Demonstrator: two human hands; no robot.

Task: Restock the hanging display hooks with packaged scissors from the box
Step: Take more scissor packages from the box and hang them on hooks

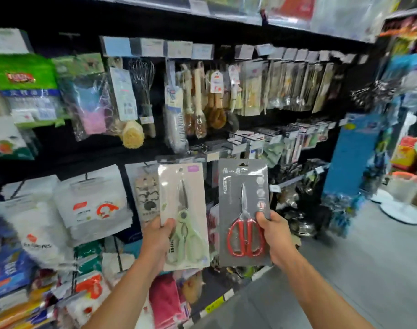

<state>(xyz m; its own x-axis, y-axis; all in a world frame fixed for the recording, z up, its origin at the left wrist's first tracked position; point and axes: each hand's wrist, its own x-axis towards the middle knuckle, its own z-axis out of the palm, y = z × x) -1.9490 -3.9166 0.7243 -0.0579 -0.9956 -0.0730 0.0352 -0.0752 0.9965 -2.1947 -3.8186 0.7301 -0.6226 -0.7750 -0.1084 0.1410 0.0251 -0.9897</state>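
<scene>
1. Two packs are up in front of me, one in each hand, both held below the tagged hook row [257, 138].
2. My left hand [158, 236] grips the pale pack of green scissors [183, 210] at its lower left edge. The thumb lies across the front and the fingers are behind the card.
3. My right hand [273, 236] grips the grey pack of red scissors [244, 186] at its lower right edge in the same way, thumb in front and fingers behind.
4. Both packs stand with their long axis upright, blades pointing up toward the hook row and handles down by my hands. The grey pack is close to straight. The pale pack leans a little, its top tipped to the left.
5. The grey pack's hang slot [243, 165] sits just below the hook row, almost under the tags. The pale pack's round hole [180, 170] is also below the row but off to its left. I judge my right hand the nearer one, so the grey pack should go on first.
6. Because I hold each card by its bottom, the hole end is free. The move I expect is to lift it and push the slot over a hook tip.
7. Which hook of the row takes which scissors I cannot tell, because the tags are blurred.
8. No box is in view anywhere below the hook row.
</scene>
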